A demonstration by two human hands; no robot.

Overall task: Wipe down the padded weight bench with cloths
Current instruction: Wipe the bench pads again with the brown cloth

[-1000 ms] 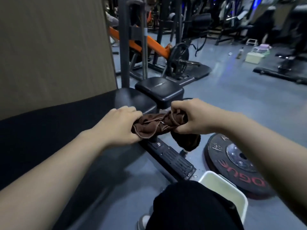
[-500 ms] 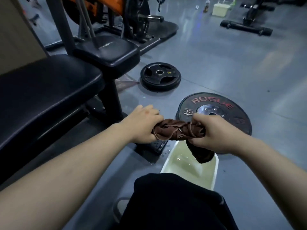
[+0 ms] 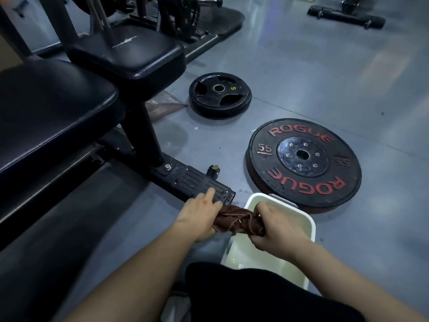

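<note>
Both of our hands are closed around one twisted brown cloth [image 3: 239, 221]: our left hand [image 3: 199, 217] grips its left end and our right hand [image 3: 276, 231] its right end, with the roll stretched taut between them over the near-left rim of a white basin [image 3: 308, 224] that holds shallow water. Largest in our sight is the padded weight bench [image 3: 53, 117], black, filling the left side, its seat pad [image 3: 130, 52] behind it and its frame foot [image 3: 197, 180] reaching the floor just beside our left knuckles. Right of the foot lies a big Rogue plate [image 3: 304, 161] marked 55, its near edge touching the basin's far rim. Beyond it, well apart, lies a smaller plate [image 3: 220, 94] marked 5. Our dark-clothed knee [image 3: 255, 296] fills the bottom.
</note>
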